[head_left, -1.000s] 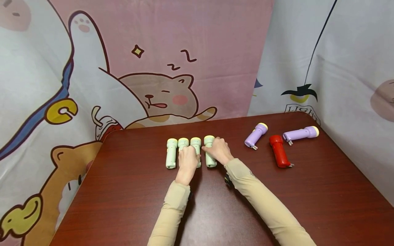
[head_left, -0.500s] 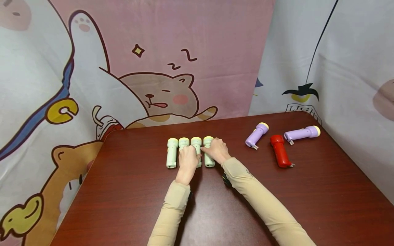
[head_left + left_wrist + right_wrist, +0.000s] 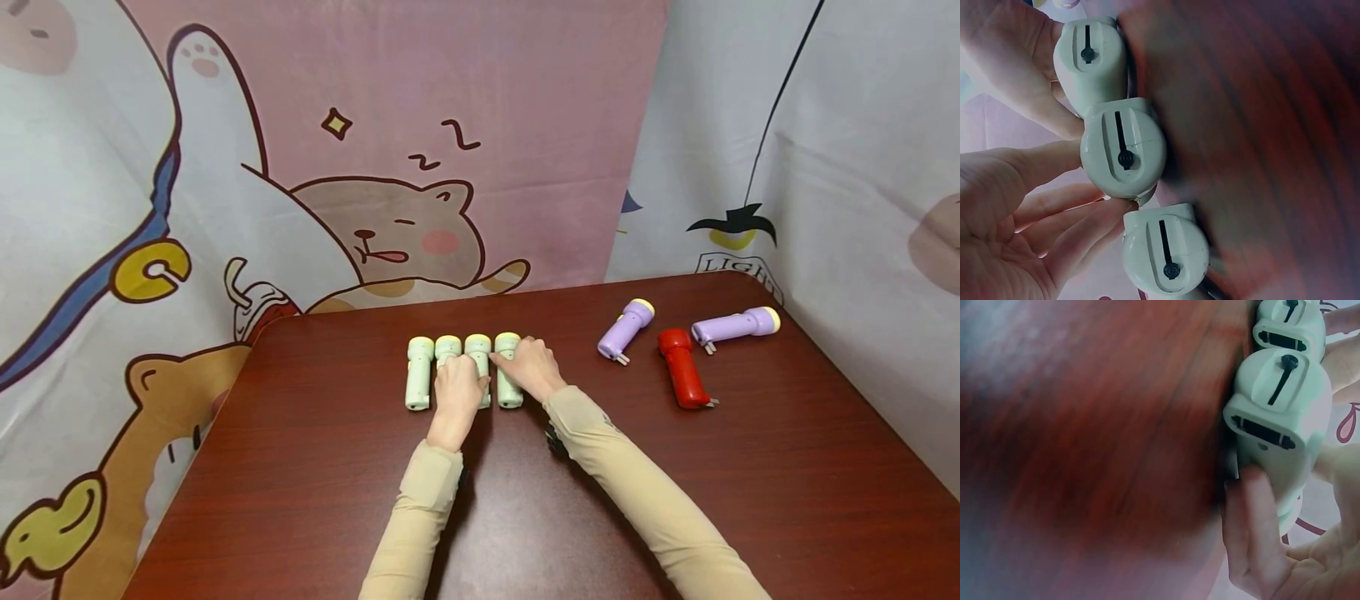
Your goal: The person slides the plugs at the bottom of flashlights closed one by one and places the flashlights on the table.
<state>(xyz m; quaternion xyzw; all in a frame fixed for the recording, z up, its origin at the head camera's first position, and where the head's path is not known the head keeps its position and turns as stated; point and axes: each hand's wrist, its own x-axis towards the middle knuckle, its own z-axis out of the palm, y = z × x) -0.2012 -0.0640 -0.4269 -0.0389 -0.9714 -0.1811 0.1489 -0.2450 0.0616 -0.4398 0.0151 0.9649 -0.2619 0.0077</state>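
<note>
Several pale green flashlights lie side by side in a row on the table, yellow lens ends pointing away. My left hand (image 3: pixel 459 390) grips the third flashlight from the left (image 3: pixel 1124 150), thumb on one side and fingers on the other. The hand partly covers the second flashlight (image 3: pixel 447 343) in the head view. At the row's right end, my right hand (image 3: pixel 534 367) holds the last flashlight (image 3: pixel 1279 400) between thumb and fingers, close beside its neighbour. The leftmost flashlight (image 3: pixel 418 379) lies untouched by either hand.
To the right on the dark red-brown table (image 3: pixel 315 500) lie a red flashlight (image 3: pixel 681 367), a purple flashlight (image 3: pixel 626 329) and another purple flashlight (image 3: pixel 738 325), their plug prongs sticking out. A cartoon-printed cloth (image 3: pixel 555 167) hangs behind the table's far edge.
My right hand has shifted the rightmost green flashlight slightly left, nearer the others and straighter. The left hand has stayed in place.
</note>
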